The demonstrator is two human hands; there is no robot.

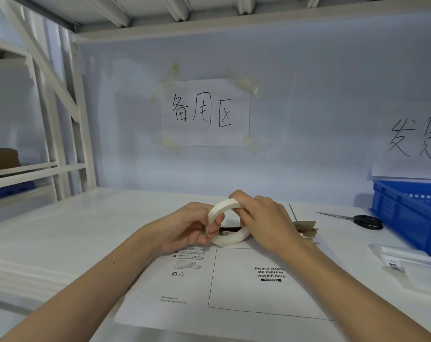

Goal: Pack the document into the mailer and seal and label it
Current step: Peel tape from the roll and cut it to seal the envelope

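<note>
A white mailer [234, 292] lies flat on the white table, printed side up, with an outlined box reading "Please attach sto express waybill here". Above its far edge both hands hold a white roll of tape [230, 236], tilted upright. My left hand [187, 227] grips the roll's left side, with fingers through its hole. My right hand [263, 218] covers the top and right side, fingertips on the outer rim. The document is not visible.
Black-handled scissors [362, 220] lie at the right rear of the table. A torn brown cardboard scrap [307, 229] sits behind my right hand. A blue plastic crate [411, 213] stands far right, with a clear bag holding a barcode label [402, 257] in front of it.
</note>
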